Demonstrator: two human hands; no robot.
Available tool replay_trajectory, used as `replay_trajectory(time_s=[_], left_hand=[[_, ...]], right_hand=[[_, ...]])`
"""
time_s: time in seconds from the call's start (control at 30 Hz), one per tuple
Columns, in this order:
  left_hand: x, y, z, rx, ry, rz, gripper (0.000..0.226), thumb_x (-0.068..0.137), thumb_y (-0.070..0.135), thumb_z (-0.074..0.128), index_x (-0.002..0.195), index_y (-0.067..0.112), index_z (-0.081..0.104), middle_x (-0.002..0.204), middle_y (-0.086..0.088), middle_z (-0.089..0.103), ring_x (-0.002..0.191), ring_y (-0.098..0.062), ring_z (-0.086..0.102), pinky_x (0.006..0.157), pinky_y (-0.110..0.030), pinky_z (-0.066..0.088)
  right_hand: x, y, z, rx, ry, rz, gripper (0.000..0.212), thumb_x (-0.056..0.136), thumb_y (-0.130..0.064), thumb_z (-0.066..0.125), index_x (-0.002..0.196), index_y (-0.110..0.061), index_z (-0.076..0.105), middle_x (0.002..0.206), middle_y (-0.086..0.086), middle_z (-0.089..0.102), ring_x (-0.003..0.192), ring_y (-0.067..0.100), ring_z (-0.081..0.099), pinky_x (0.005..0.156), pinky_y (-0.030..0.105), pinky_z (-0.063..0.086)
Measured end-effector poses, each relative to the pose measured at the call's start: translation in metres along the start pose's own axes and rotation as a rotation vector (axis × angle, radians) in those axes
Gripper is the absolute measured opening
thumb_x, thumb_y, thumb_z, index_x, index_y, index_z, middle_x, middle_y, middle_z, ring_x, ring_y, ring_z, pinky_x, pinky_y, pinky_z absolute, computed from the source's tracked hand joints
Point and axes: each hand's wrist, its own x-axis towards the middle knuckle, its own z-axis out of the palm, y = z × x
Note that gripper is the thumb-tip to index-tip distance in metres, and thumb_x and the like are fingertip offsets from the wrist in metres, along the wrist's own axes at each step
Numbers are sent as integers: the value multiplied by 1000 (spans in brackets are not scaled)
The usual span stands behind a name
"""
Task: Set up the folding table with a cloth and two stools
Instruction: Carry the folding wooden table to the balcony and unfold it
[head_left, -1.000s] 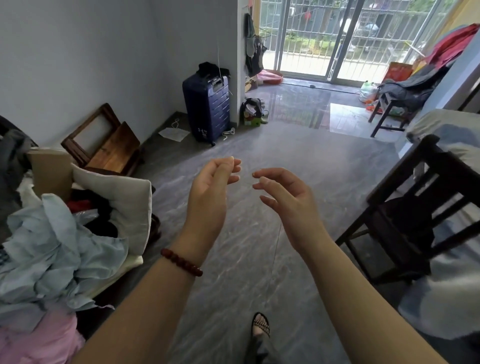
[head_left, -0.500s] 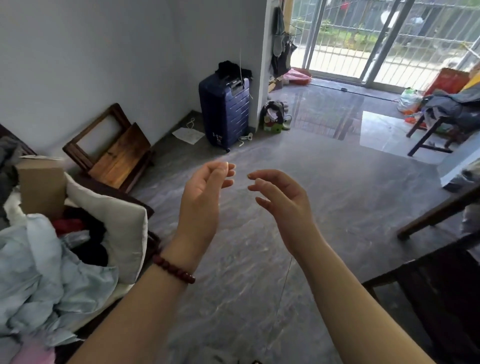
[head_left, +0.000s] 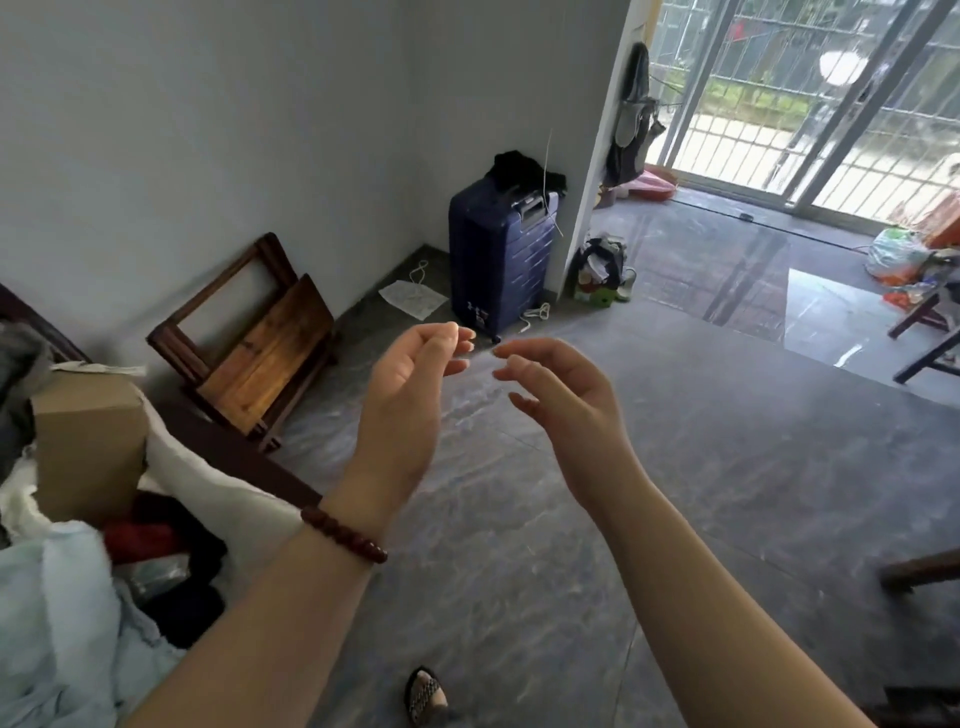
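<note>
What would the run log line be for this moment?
stage: setup not begun | left hand: raised, empty | right hand: raised, empty | folding table: folded, leaning on wall, untouched

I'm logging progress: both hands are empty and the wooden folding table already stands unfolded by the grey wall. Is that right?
Not quite. The head view shows the wooden folding table folded flat and propped against the grey wall, not unfolded. The rest holds: the left hand and the right hand are both empty.
</note>
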Motion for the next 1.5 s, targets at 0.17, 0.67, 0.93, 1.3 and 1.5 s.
replay_trajectory(time_s=[0.17, 0.67, 0.93, 1.3, 1.5], left_hand=[[68, 1, -25, -7, 24, 11, 26, 98, 34, 39, 100, 21, 62, 103, 3, 65, 99, -12, 61, 84, -26, 45], [267, -23, -65, -43, 211, -63, 23, 97, 35, 42, 93, 26, 63, 101, 4, 67, 97, -11, 62, 85, -28, 44], [393, -5, -58, -10, 205, -18, 23, 97, 33, 40, 91, 27, 62, 98, 6, 66, 95, -7, 61, 75, -19, 40], [458, -24, -117, 33, 419, -94, 23, 97, 32, 40, 90, 26, 60, 98, 2, 66, 97, -13, 61, 81, -25, 42], [499, -36, -168, 23, 480, -118, 22, 98, 33, 39, 91, 29, 60, 102, 5, 65, 99, -12, 60, 88, -30, 44]], right_hand=[[65, 8, 37, 21, -13, 7, 13, 90, -14, 60, 89, -22, 70, 91, 1, 68, 91, 25, 61, 85, 36, 52], [272, 45, 101, 31, -176, 43, 12, 77, -27, 61, 85, -26, 70, 85, -3, 68, 83, 17, 61, 74, 25, 51], [408, 42, 113, 41, -235, 16, 10, 85, -20, 62, 86, -25, 71, 86, -2, 67, 85, 17, 61, 78, 28, 49], [482, 73, 189, 103, -420, 133, 16, 90, -11, 59, 86, -22, 70, 85, -6, 69, 84, 10, 64, 69, 16, 48], [521, 83, 247, 101, -485, 127, 12, 87, -6, 63, 89, -16, 68, 77, -12, 69, 75, 2, 64, 65, 12, 48]])
